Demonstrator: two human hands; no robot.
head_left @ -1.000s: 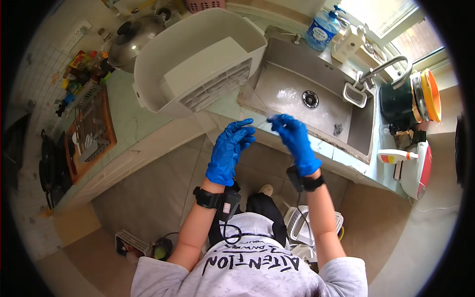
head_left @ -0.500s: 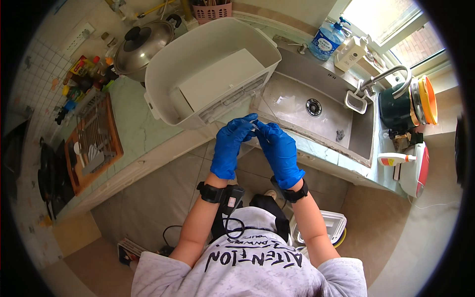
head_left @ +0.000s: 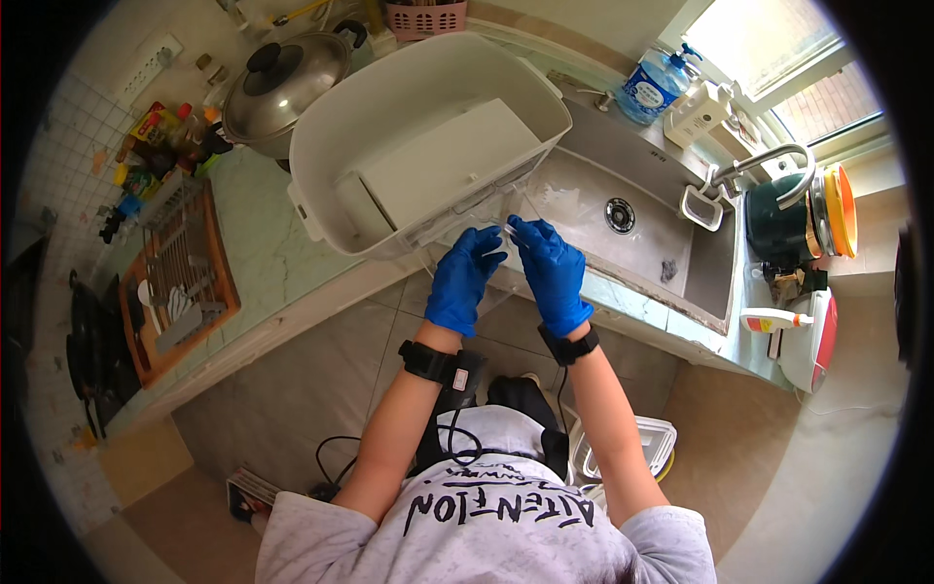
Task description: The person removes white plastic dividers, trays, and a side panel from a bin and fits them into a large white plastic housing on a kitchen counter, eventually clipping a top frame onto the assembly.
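Both my hands wear blue gloves and are raised in front of a large pale grey plastic bin [head_left: 326, 156]. My right hand [head_left: 553, 277] pinches a small, clear, whitish piece [head_left: 510, 231] between its fingertips; its exact kind is too small to make out. Close beside it, my left hand [head_left: 461, 284] has bent fingers spread apart, with nothing visible between them. A clear plastic panel [head_left: 438, 232] runs along the bin's near side, just beyond my fingers. Part of its see-through edge is hidden by the gloves.
A steel sink [head_left: 574, 209] with a curved tap [head_left: 778, 161] lies right of the bin. At left stand a lidded pot [head_left: 297, 88], a dish rack [head_left: 185, 263] on a wooden board, and bottles [head_left: 175, 136]. A soap pump bottle [head_left: 652, 90] is behind the sink.
My hands, together at the fingertips before, have come apart. The left moved slightly down and its fingers opened; the right keeps the small clear piece. The view has shifted slightly.
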